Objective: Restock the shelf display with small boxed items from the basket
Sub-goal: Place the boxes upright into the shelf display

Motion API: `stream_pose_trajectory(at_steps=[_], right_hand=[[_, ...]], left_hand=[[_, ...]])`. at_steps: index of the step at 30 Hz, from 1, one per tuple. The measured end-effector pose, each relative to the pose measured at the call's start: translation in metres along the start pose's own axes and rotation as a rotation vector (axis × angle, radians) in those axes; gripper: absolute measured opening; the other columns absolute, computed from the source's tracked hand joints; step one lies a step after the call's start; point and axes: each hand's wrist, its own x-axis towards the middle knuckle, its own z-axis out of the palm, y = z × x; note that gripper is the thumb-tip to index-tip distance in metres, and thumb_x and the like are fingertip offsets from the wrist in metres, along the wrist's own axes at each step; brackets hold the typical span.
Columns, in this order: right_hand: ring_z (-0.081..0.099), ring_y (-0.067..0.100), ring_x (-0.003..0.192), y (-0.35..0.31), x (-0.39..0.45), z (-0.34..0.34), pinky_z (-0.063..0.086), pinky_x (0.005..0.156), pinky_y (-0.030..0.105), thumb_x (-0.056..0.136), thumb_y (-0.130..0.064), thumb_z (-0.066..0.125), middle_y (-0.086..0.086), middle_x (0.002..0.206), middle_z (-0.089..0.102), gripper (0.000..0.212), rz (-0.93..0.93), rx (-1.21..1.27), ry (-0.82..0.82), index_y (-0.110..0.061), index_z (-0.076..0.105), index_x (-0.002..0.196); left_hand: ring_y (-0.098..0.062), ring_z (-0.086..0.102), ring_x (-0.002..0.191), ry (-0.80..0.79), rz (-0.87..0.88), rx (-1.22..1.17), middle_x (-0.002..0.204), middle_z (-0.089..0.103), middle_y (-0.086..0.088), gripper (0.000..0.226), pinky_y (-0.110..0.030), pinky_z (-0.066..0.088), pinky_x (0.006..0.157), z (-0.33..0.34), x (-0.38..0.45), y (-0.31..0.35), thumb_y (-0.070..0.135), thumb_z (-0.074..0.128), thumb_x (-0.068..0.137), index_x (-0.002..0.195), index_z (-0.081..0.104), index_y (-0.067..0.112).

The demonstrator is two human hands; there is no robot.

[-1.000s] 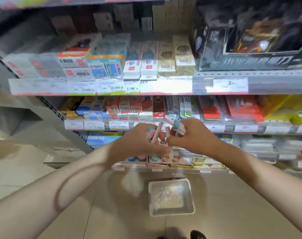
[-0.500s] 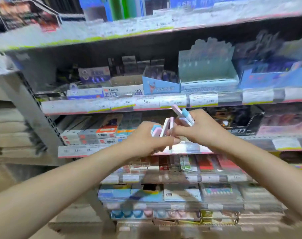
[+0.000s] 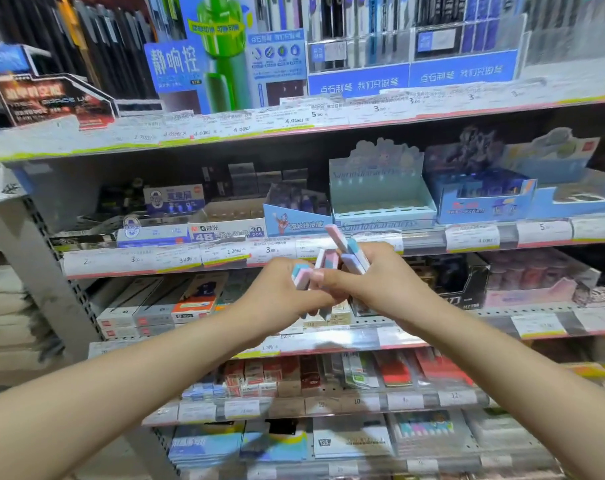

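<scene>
**Pastel boxes sorted in hand, empty display tray waiting above**

Pink-and-blue small boxes (image 3: 342,252) fill both hands, which meet at chest height in front of the shelving. The left hand (image 3: 280,296) is curled around a few of them, one pink-and-blue end poking out above its thumb. The right hand (image 3: 380,289) is closed on several more that fan upward past its fingers, the tallest one tilted to the left. The two hands touch at the knuckles, as if the bundle is being squared up or split between them.

Just above and behind the hands stands a pale teal display tray (image 3: 380,202) on the second shelf, its floor looking bare, with a blue display carton (image 3: 481,199) beside it on the right. The basket is not in view.

Judging by this, the step in hand is sorting the carried boxes before placing them. The next move probably calls for freeing one box, or a tidy stack, into one hand, lifting it over the tray's low front lip and setting it down on edge in a row. The loose fan in the right hand looks easy to drop, so the grip should tighten first.
</scene>
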Motion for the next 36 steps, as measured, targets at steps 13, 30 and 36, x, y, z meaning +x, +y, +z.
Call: stream_pose_trajectory(at_steps=[13, 30, 36], right_hand=[[0.032, 0.008, 0.043, 0.024, 0.039, -0.059, 0.035, 0.055, 0.032, 0.088, -0.025, 0.056, -0.007, 0.045, 0.039, 0.035, -0.108, -0.257, 0.019, -0.011, 0.049, 0.056], [0.036, 0.012, 0.047, 0.045, 0.15, -0.148, 0.029, 0.041, 0.018, 0.089, -0.031, 0.054, 0.001, 0.053, 0.041, 0.037, -0.248, -0.53, 0.024, -0.01, 0.049, 0.06], [0.055, 0.023, 0.074, 0.055, 0.184, -0.137, 0.042, 0.062, 0.025, 0.088, -0.026, 0.052, 0.005, 0.076, 0.059, 0.02, -0.223, -0.598, 0.013, -0.008, 0.059, 0.084]], left_hand=[[-0.006, 0.044, 0.04, 0.11, 0.048, -0.111, 0.05, 0.051, -0.002, 0.016, -0.013, 0.036, 0.041, 0.035, 0.055, 0.003, 0.003, 0.069, 0.078, 0.076, 0.06, -0.01], [-0.033, 0.068, 0.075, 0.003, 0.39, 1.415, 0.126, 0.06, 0.002, 0.053, -0.036, 0.049, 0.054, -0.013, 0.153, 0.011, 0.011, 0.065, 0.073, 0.124, 0.057, 0.022], [-0.023, 0.056, 0.08, -0.18, 0.181, 1.614, 0.097, 0.064, 0.003, 0.061, -0.03, 0.039, 0.06, -0.03, 0.176, 0.022, 0.016, 0.044, 0.083, 0.139, 0.034, 0.038]])
